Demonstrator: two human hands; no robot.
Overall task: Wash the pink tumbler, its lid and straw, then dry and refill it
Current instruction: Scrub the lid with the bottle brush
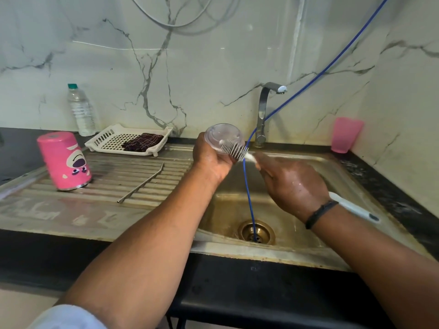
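Over the left side of the sink basin (316, 167), my left hand (211, 160) grips the clear round lid (222, 136), tilted up on edge. My right hand (292, 184) holds a white-handled brush (234, 151); its bristles press against the lid's lower right edge, and the handle's end sticks out past my wrist. The pink tumbler (64, 160) stands upside down on the ribbed drainboard at the left. A metal straw (142, 184) lies on the drainboard between the tumbler and the basin.
A white drying tray (107, 138) holding a dark cloth (142, 142) sits behind the drainboard. A water bottle (80, 110) stands at the wall. The tap (264, 110) rises behind the basin. A blue hose (249, 198) runs down into the drain. A pink cup (345, 135) stands at right.
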